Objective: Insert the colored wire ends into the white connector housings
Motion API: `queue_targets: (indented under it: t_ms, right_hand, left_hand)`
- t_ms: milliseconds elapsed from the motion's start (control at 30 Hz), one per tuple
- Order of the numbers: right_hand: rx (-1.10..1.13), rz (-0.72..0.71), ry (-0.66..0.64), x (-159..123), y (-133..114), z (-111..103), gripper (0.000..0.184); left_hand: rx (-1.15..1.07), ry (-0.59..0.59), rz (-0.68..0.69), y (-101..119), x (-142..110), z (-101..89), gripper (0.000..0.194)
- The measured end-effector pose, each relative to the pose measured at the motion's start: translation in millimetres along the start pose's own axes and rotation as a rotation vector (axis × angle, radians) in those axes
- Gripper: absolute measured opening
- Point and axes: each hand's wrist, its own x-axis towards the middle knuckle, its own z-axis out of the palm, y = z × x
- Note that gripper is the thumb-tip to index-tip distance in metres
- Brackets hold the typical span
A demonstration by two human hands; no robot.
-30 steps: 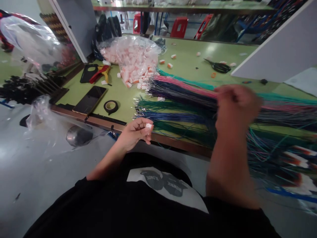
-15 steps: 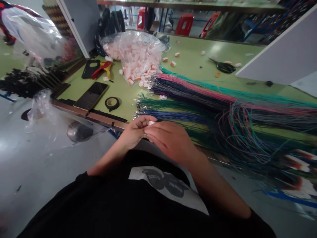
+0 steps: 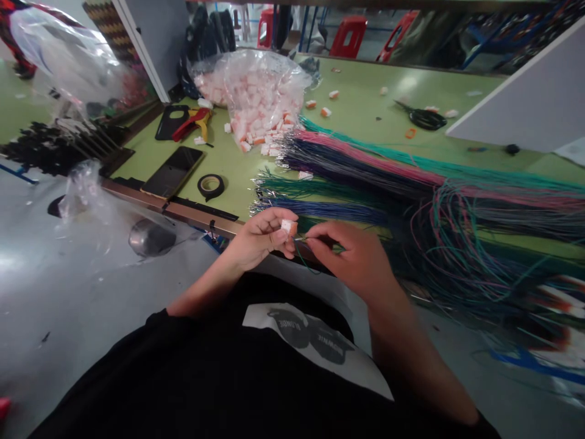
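Note:
Between the thumb and fingers of my left hand [image 3: 262, 241] is a small white and orange connector housing [image 3: 288, 227]. Just to its right, my right hand [image 3: 351, 253] pinches a thin wire end close to the housing's orange side; whether the tip is inside cannot be made out. A green wire [image 3: 305, 259] hangs in a loop below the housing. Beyond my hands lie bundles of wires with metal terminals: blue [image 3: 329, 210], dark green [image 3: 315, 187], black and grey [image 3: 347, 164], pink [image 3: 361, 150] and teal [image 3: 388, 145].
A clear bag of connector housings [image 3: 260, 85] stands at the back. On the left lie a phone [image 3: 173, 172], a black tape roll [image 3: 211, 186], red and yellow pliers [image 3: 192, 124] and a black case [image 3: 170, 123]. Scissors [image 3: 425, 118] lie at the back right, near a white panel [image 3: 525, 91].
My right hand has moved right, away from my left hand, and now pinches a wire end. The connector housing in my left hand, mostly covered before, now shows its orange side.

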Motion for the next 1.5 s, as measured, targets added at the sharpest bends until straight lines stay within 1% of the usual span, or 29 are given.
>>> queue_targets:
  t_ms: [100, 267, 367, 500, 567, 700, 767, 933, 1000, 1133, 1200, 1333, 1500]
  right_hand:
    - [-0.07, -0.007, 0.044, -0.4, -1.4, 5.2, 0.017]
    - [-0.199, 0.032, 0.055, -1.5, -2.2, 10.4, 0.019]
    - [-0.225, 0.053, 0.056, -1.6, -4.3, 10.6, 0.018]
    - [-0.247, 0.136, 0.019, -1.0, -7.9, 12.2, 0.018]
    - [-0.251, 0.152, 0.031, -1.4, -8.4, 15.6, 0.018]
    - [-0.23, 0.13, 0.111, -3.6, -5.9, 25.1, 0.017]
    - [-0.187, 0.129, 0.126, -4.6, -3.9, 28.1, 0.018]
    - [0.081, 0.151, 0.098, -6.9, -0.4, 28.4, 0.016]
    - [0.06, 0.141, 0.11, -7.9, 0.0, 28.8, 0.017]
    - [-0.095, 0.094, 0.122, -8.7, 0.2, 31.2, 0.022]
    - [-0.056, 0.108, 0.097, -7.9, 0.7, 30.5, 0.02]
    - [0.081, 0.152, 0.044, -5.5, 2.2, 23.6, 0.014]
    - [0.039, 0.113, 0.061, -6.1, 2.8, 18.0, 0.017]
  left_hand:
    - [0.031, 0.023, -0.01, 0.5, -0.1, 0.8, 0.037]
    - [0.097, 0.063, -0.006, 0.5, -0.9, 2.0, 0.036]
    - [0.117, 0.067, 0.021, -1.4, -0.6, 1.5, 0.034]
    - [0.161, 0.094, 0.058, -2.5, -1.6, 2.2, 0.029]
    - [0.192, 0.1, 0.078, -1.4, -2.7, 3.8, 0.026]
    - [0.25, 0.107, 0.118, 0.4, -3.6, 6.6, 0.024]
    - [0.266, 0.114, 0.132, -0.7, -3.0, 6.3, 0.026]
    - [0.226, 0.086, 0.123, -6.4, -0.2, 0.6, 0.028]
    - [0.216, 0.078, 0.107, -7.5, 0.4, -1.2, 0.029]
    - [0.238, 0.068, 0.052, -8.1, 0.7, -1.6, 0.032]
    - [0.232, 0.064, 0.033, -9.5, 1.2, -1.4, 0.035]
    - [0.15, 0.058, 0.043, -14.2, 3.5, -2.1, 0.036]
    - [0.099, 0.047, 0.055, -17.1, 4.7, -2.4, 0.034]
